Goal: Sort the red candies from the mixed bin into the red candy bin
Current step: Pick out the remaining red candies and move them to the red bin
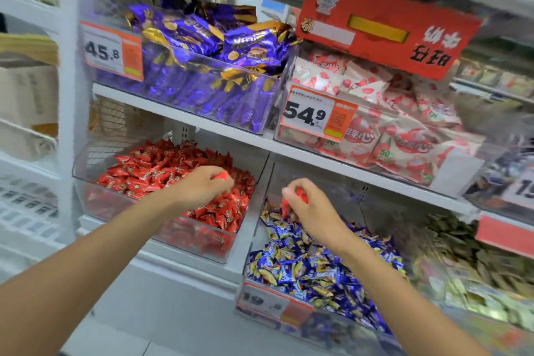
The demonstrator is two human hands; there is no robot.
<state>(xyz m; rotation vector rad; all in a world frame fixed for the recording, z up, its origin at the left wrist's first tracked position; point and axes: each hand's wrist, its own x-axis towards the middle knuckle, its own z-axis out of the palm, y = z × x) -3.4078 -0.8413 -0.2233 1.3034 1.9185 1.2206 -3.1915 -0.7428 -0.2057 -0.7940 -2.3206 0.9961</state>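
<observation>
Head view: my left hand (202, 186) and right hand (307, 208) each pinched a red candy (222, 176); releasing low within the red candy bin (199, 240) seemed wisest.

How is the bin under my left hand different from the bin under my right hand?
The red candy bin holds only red wrappers; the mixed bin holds mostly blue-and-yellow ones. The mixed bin has a price tag in front; none shows on the red candy bin. Both are clear plastic; the left hand and right hand each hold a red candy.
</observation>
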